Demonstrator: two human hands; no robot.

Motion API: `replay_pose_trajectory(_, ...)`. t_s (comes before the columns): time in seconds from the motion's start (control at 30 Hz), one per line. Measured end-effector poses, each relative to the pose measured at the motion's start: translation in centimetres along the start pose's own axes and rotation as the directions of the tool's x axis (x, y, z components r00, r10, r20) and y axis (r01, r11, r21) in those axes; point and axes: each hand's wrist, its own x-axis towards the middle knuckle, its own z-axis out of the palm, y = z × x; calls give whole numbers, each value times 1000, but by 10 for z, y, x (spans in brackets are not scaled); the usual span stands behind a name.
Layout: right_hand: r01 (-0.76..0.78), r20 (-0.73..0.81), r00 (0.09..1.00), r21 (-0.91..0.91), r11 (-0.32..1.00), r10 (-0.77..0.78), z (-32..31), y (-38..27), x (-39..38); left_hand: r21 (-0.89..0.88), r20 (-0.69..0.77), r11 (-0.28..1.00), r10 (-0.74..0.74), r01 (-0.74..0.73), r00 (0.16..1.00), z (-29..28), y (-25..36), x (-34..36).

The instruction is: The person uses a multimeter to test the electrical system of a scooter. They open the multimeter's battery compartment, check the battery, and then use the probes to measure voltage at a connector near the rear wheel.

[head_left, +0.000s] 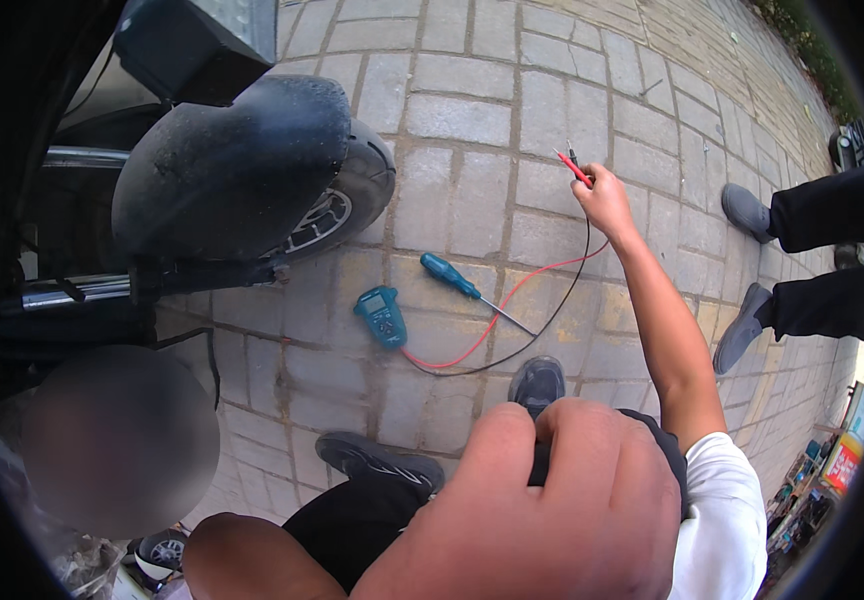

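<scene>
My right hand (604, 198) is stretched out over the paving, its fingers closed round a red test probe (574, 170) and a black test probe (573, 154), tips pointing away from me. Red and black leads run from them to a small teal multimeter (382, 318) lying on the bricks. Between the meter and that hand lies a screwdriver (449, 274) with a teal handle, its shaft reaching the leads. Very close to the camera, my left hand (572, 500) looms large with curled fingers; whatever they may hold is hidden.
A scooter's front wheel (330, 222) under a black mudguard (237, 165) stands at left. A blurred round shape (120, 440) is below it. My shoes (377, 460) rest on the brick paving (452, 195). Another person's grey shoes (747, 325) and dark trousers are at right.
</scene>
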Motion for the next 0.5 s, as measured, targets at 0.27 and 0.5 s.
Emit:
replay_pose_trajectory(0.27,490,428,433,627,606,-793,-79,-206,-94,314,322,899,201,-305,925,-26,34,-33)
replay_pose_trajectory(0.5,206,652,141,717,666,-745,-102,-297,-145,-311,-266,707,-706,635,656,-59,-88,-129)
